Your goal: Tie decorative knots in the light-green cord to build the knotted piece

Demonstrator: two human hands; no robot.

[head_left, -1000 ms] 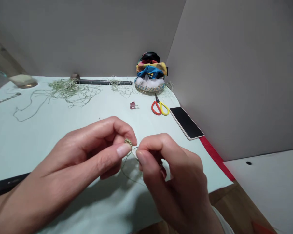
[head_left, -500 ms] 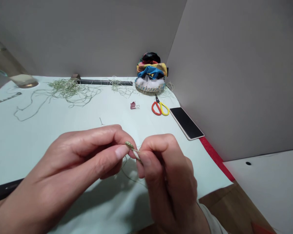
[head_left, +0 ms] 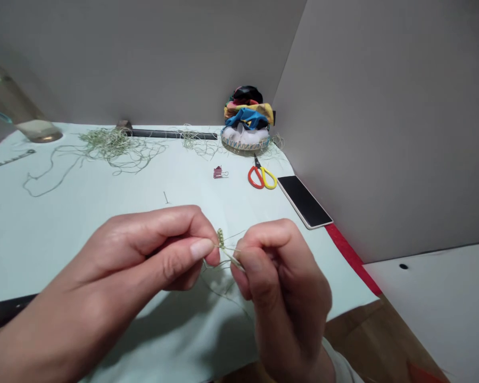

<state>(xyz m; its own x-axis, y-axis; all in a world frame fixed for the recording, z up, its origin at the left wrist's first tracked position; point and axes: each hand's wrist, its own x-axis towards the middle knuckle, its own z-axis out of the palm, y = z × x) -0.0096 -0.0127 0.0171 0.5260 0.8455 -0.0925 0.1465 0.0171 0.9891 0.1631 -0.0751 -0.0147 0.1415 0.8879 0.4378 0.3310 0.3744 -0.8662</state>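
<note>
Between my two hands hangs a small knotted green cord piece (head_left: pixel 221 238), with thin loose strands running from it. My left hand (head_left: pixel 155 255) pinches a strand at the left of the knots between thumb and forefinger. My right hand (head_left: pixel 281 282), fingers curled, grips the pale green cords (head_left: pixel 234 259) that lead from the bottom of the knotted piece. Loose thread trails below both hands over the pale table cover. The exact strands under each fingertip are partly hidden.
Tangled green thread (head_left: pixel 107 142) and a hammer (head_left: pixel 171 134) lie at the back. Nearer are a binder clip (head_left: pixel 218 172), scissors (head_left: pixel 262 177) and a phone (head_left: pixel 305 202). A basket with colourful cloth (head_left: pixel 247 119) stands by the partition; a bottle (head_left: pixel 35 122) is far left.
My hands have moved a little apart, the right one going right. The knotted piece has left my left fingertips and now stands more upright between the hands, with more strands showing.
</note>
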